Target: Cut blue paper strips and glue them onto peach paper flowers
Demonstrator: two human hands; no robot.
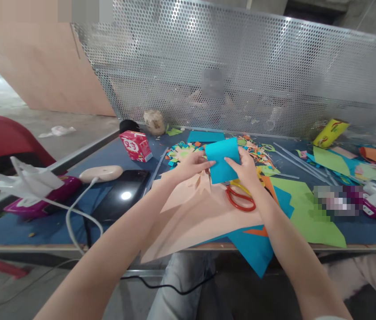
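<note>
Both my hands hold a small blue paper square (222, 160) upright above the table. My left hand (190, 163) pinches its left edge, and my right hand (246, 171) grips its right side with the fingers laid across the front. Under the hands lies a large peach paper sheet (194, 218). Red-handled scissors (240, 198) rest on it just below my right hand. A cut paper flower of several colours (179, 153) lies beyond my left hand.
Green (311, 209) and blue (254, 249) paper sheets overhang the table's front edge. A red carton (136, 146), a black tablet (121, 195), a white device with a cable (101, 173) and a purple object (41, 200) sit at left. A perforated metal screen (241, 71) stands behind. Scraps cover the right side.
</note>
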